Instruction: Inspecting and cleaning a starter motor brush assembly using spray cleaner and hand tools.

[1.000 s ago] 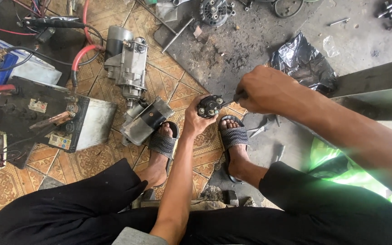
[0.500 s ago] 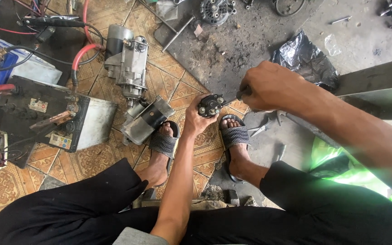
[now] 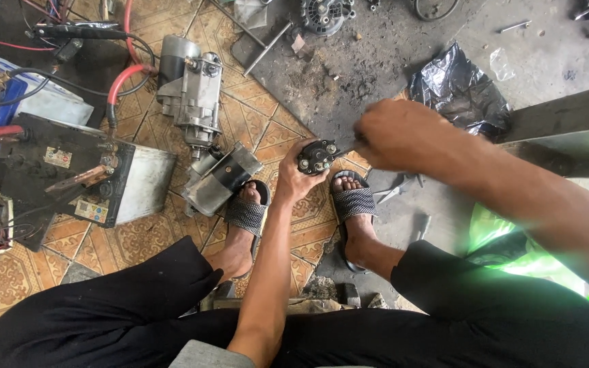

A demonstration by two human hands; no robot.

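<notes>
Status: the small black solenoid-type part [image 3: 318, 157] is off the starter and held up in the left hand [image 3: 296, 178], terminal face with its studs turned toward the camera. The left hand is cupped under it, fingers closed round the body, thumb up the near side. The right hand [image 3: 398, 135] is closed in a fist round a slim tool [image 3: 348, 149]; only the tip shows, so I cannot tell what kind of tool it is. The tip meets the right edge of the part's face, at or beside one of the studs.

Judgement: work on the terminal end is under way, not finished. Whether a fastener is going in or coming out cannot be read here. No loose nuts or screws are visible by the hands.

Position: the part sits just above the left palm, immediately left of the right fist, over the gap between the two sandalled feet.

Surroundings: beyond the left hand, a starter motor housing [image 3: 221, 179] lies on the patterned floor tiles [image 3: 141, 235], touching the left sandal [image 3: 247, 211]. A second, larger starter [image 3: 191, 88] lies farther out. A battery [image 3: 80, 177] stands well left. Crumpled black plastic [image 3: 458, 88] lies beyond the right hand.
</notes>
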